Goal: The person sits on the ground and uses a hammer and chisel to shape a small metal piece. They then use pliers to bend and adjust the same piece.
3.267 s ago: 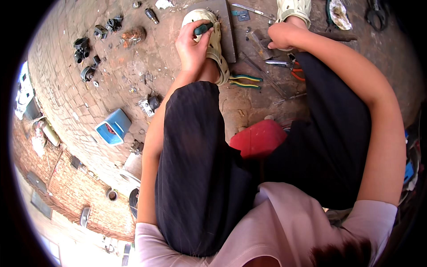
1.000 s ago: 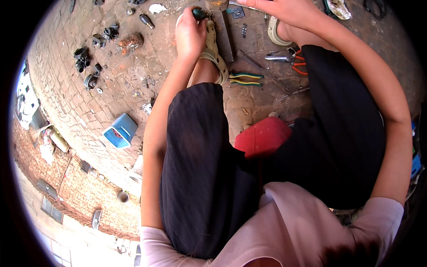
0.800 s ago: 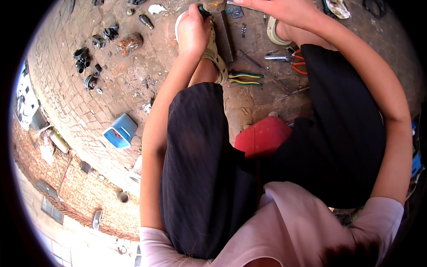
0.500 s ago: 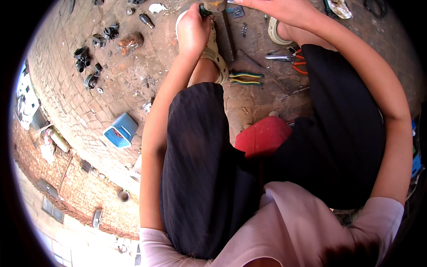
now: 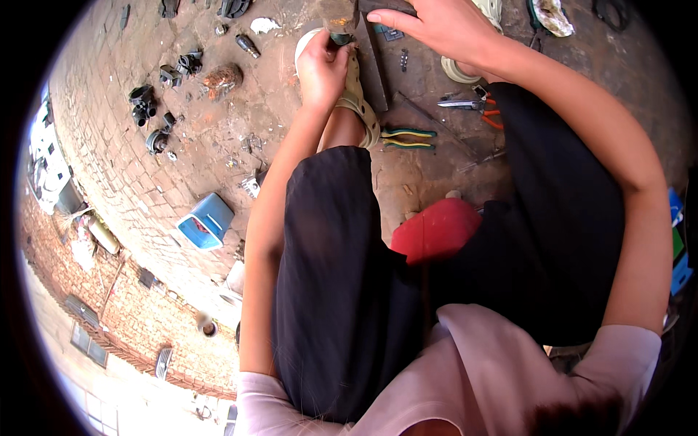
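Observation:
My left hand is closed, thumb and fingers pinching a small dark green rounded part beside my left clog. Directly above that part is the brown, worn head of what looks like a hammer, cut off by the top edge. My right hand is closed around its dark handle, thumb stretched along it; the other fingers are mostly hidden. A long dark metal bar lies beside the clog. Nearer to me are yellow-green-handled pliers and an orange-handled cutting tool.
Black machine parts and a rusty lump lie on the brick floor at left. A blue plastic container stands closer. A red object shows between my legs. A thin rod lies past the pliers.
The whole view has shifted slightly down and right. My right hand and the hammer have moved left and nearer, the head now above the green part. My left hand keeps its hold.

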A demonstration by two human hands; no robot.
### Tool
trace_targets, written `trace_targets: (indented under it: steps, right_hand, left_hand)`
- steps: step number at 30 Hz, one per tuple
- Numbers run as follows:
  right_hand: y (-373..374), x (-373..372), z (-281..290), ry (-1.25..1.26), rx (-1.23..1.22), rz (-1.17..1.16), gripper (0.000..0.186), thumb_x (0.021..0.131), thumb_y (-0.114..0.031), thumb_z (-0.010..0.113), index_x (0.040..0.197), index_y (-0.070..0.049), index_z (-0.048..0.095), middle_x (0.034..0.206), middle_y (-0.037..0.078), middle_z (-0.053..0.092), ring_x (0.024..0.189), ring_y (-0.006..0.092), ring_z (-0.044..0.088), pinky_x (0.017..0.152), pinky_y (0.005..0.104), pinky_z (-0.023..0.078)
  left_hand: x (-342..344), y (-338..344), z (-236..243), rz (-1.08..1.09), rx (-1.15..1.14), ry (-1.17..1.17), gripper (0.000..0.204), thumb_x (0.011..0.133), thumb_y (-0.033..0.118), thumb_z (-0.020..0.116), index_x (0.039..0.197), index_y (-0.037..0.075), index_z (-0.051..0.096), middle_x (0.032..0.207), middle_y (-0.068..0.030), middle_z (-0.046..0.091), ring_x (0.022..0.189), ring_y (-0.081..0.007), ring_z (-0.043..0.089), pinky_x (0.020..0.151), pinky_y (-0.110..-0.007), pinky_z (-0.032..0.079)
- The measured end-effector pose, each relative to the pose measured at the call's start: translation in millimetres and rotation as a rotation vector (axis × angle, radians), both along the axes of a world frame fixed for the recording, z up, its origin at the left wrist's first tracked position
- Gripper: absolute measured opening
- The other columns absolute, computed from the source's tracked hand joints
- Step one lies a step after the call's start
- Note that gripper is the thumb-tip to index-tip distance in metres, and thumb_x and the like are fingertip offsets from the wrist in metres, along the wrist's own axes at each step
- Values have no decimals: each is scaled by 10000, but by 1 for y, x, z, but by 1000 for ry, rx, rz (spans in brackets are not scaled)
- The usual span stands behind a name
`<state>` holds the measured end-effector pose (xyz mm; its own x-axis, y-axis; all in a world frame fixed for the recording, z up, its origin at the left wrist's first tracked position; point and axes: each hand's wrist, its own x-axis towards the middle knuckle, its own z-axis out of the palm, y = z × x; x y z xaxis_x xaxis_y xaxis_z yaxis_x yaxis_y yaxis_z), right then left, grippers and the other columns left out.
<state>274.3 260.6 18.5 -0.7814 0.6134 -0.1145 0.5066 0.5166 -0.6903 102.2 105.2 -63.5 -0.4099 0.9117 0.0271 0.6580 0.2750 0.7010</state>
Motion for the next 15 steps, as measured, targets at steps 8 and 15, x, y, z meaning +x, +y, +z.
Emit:
trace_targets:
  steps: [8,15]
  right_hand:
    - [15,2,31,155,-86,-3,525,892,-464,638,758,43,634,730,274,625,729,439,642,650,472,497]
    - [4,-2,11,141,-52,84,514,895,-458,634,775,42,639,734,277,626,742,439,648,657,478,502]
  left_hand:
    - [5,10,0,41,-9,-105,181,816,46,737,969,2,652,792,-136,692,690,-213,675,661,-327,532]
    - [-11,1,-3,-30,-234,-24,218,864,205,738,977,20,723,691,-117,689,609,-175,651,615,-305,508]
